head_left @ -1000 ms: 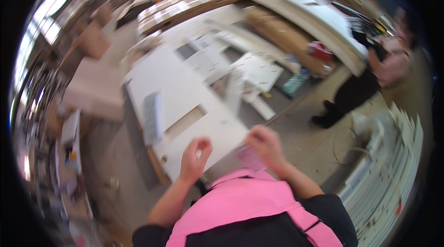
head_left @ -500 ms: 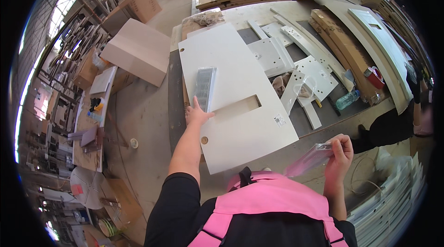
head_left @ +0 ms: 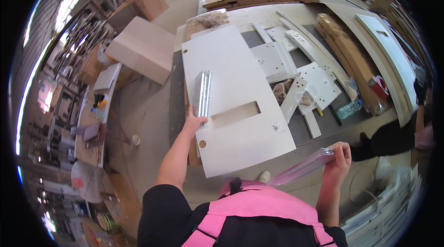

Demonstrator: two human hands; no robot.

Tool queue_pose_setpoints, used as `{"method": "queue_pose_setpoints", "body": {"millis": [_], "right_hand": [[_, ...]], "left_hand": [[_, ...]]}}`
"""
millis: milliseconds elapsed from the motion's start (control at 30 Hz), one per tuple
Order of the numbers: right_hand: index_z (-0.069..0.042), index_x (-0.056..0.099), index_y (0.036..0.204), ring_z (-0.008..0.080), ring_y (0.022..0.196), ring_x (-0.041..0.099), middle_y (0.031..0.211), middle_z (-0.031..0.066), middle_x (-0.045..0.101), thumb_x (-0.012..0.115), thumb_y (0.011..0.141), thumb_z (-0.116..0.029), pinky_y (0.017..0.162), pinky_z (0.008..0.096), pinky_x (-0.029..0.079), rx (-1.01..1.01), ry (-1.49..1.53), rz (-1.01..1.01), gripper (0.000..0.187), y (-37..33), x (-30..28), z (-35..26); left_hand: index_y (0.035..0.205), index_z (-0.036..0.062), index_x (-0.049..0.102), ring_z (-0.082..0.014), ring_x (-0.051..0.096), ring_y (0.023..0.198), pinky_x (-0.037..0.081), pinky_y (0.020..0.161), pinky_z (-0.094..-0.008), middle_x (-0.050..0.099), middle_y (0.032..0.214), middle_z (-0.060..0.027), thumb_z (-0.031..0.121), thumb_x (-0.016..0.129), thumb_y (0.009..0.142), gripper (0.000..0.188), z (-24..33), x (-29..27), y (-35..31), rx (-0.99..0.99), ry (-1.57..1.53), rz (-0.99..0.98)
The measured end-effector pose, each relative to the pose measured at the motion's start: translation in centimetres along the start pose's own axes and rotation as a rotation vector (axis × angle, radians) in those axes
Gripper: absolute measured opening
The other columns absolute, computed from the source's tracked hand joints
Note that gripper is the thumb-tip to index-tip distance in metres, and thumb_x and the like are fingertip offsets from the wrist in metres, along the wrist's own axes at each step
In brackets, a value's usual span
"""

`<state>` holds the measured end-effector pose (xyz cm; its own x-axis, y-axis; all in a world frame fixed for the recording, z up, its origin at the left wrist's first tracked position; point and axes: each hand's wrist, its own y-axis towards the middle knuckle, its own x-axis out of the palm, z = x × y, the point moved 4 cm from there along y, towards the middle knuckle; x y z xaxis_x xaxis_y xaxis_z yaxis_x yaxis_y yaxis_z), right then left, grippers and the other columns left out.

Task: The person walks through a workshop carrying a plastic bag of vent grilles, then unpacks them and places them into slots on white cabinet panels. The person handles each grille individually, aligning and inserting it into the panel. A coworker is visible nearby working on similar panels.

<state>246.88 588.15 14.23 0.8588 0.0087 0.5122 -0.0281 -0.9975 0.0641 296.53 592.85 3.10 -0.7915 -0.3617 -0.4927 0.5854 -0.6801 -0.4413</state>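
A large white panel [head_left: 222,66] with a rectangular cutout [head_left: 237,112] and two round holes lies on the worktable before me. My left hand [head_left: 194,123], thumb on one side and fingers on the other, grips the near end of a silvery vent grille [head_left: 203,94]. The grille is tipped up on its long edge on the panel, left of the cutout. Past the panel's near right corner, my right hand [head_left: 340,160] pinches the end of a clear plastic sleeve [head_left: 303,167]. This sleeve slants down toward my pink apron; a shiny bit shows at its held end.
White drilled boards [head_left: 319,83], a plastic bottle [head_left: 349,109] and a long carton [head_left: 347,55] lie on the table's right side. A big cardboard box [head_left: 141,48] stands at the left. A person in dark clothes [head_left: 391,131] is at the far right.
The vent grille has gone from lying flat to tipped on its edge, and my left hand has closed on its end. My right hand still holds the plastic sleeve, now slightly lower.
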Motion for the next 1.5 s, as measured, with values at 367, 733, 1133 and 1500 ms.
{"method": "queue_pose_setpoints", "body": {"millis": [367,733,1133,1500], "right_hand": [[-0.001,0.055,0.088,0.0199,0.074,0.056,0.079,0.0077,0.056,0.045,0.094,-0.019,0.071,0.0338,0.049,0.761,0.821,-0.059,0.021,4.6,8.1,14.2],[0.0,0.058,0.116,0.0289,0.091,0.063,0.105,0.015,0.063,0.034,0.101,-0.029,0.079,0.0425,0.054,0.982,0.238,-0.519,0.04,-17.1,33.7,24.1],[0.002,0.061,0.106,0.0269,0.087,0.062,0.099,0.013,0.064,0.043,0.099,-0.025,0.077,0.0417,0.053,1.249,-0.13,-0.82,0.033,-51.7,53.0,38.2],[-0.006,0.059,0.11,0.0285,0.098,0.06,0.105,0.0106,0.064,0.043,0.097,-0.037,0.084,0.0423,0.048,1.771,-0.014,-1.747,0.037,-76.7,58.1,45.0]], "left_hand": [[0.147,0.0048,0.026,-0.0162,0.044,0.121,0.035,0.102,-0.03,0.045,0.135,-0.005,0.021,0.074,0.062,0.099,1.5,0.4,-21.7,0.131,-0.67,-0.808],[0.149,0.0052,0.024,-0.0199,0.043,0.123,0.033,0.104,-0.0341,0.044,0.137,-0.0088,0.026,0.073,0.071,0.094,-15.9,-11.5,-32.9,0.098,-0.843,-0.619],[0.152,0.013,0.011,-0.023,0.028,0.136,0.025,0.111,-0.0399,0.03,0.148,-0.0093,0.027,0.07,0.073,0.1,-35.6,-26.1,-45.8,0.142,-1.144,0.04],[0.151,0.013,0.009,-0.0234,0.046,0.119,0.041,0.099,-0.0396,0.042,0.132,-0.0124,0.008,0.066,0.07,0.099,-47.4,-34.6,-54.2,0.146,-1.584,0.48]]}}
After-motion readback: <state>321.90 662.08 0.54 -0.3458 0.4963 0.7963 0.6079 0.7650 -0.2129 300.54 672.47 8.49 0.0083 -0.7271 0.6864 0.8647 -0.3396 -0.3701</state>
